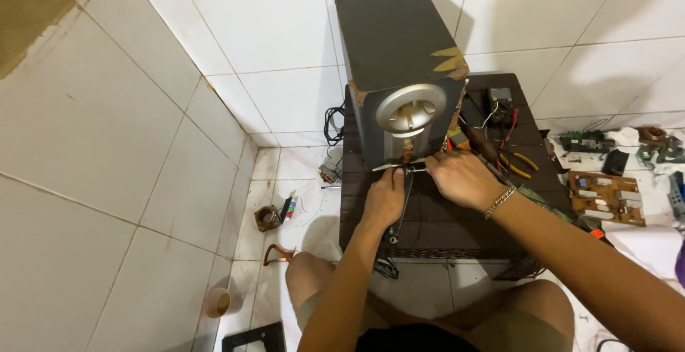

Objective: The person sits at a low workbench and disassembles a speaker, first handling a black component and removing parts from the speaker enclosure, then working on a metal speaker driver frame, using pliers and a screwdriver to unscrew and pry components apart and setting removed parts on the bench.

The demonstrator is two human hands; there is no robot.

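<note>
Head view: a dark speaker cabinet [399, 59] with a round silver port [410, 109] stands upright on a low dark table [442, 216], its near bottom edge met by 2 hands. The left hand [384, 198] is curled, fingertips at the cabinet's lower edge, over a thin black cable [404, 205]; whether it grips the cable cannot be told, while the right hand [462, 177], just right, is closed on a thin metal tool [399, 168] laid along that edge. Open tabletop lies near both wrists; pliers [519, 163] crowd the far right, and a brown circuit board [606, 197] rests on the floor beyond the right edge.
</note>
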